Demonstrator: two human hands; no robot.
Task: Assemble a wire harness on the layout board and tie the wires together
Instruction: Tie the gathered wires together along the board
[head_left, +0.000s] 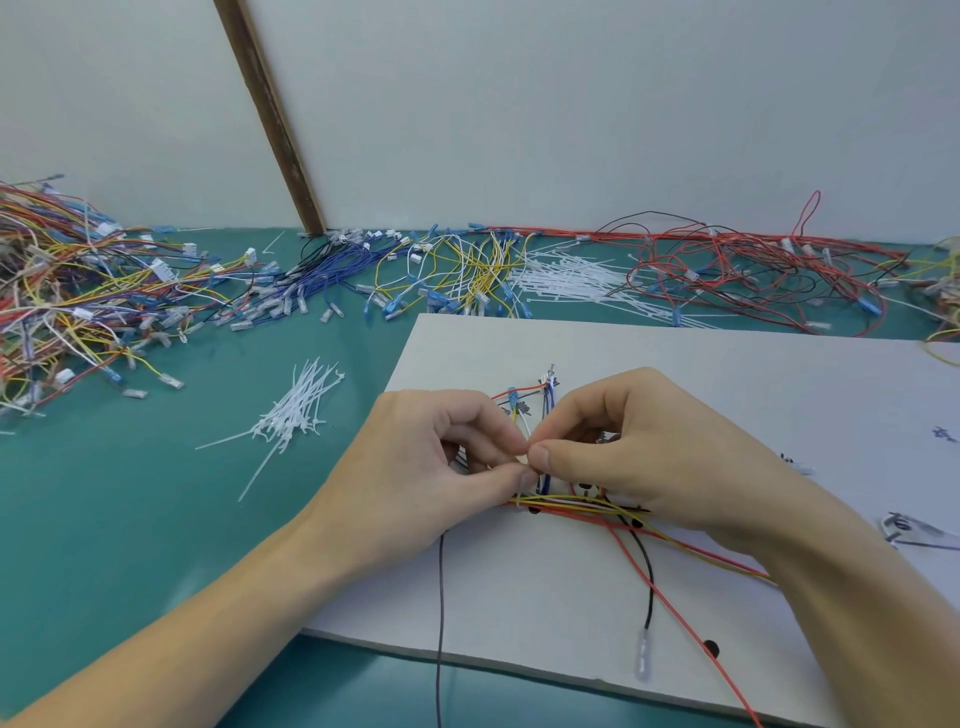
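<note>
Two bare hands meet over a white layout board (649, 353) lying on a green table (130, 519). The left hand (441, 467) and right hand (628, 441) both curl inward, thumbs and forefingers pinching a thin white cable tie (523, 470) at a small upright cluster of wires (545, 410) near the board's left edge. The fingers cover the pinch point, so how the tie wraps the bundle cannot be made out. Yellow, red and black wires (639, 525) run from beneath the hands toward the lower right, partly hidden under the right forearm. Small markings on the board are too blurred to read. A loose pile of cable ties (296, 410) lies on the table left of the board. Tangled wire heaps (88, 291) along the back wall are cut off at both edges.
</note>
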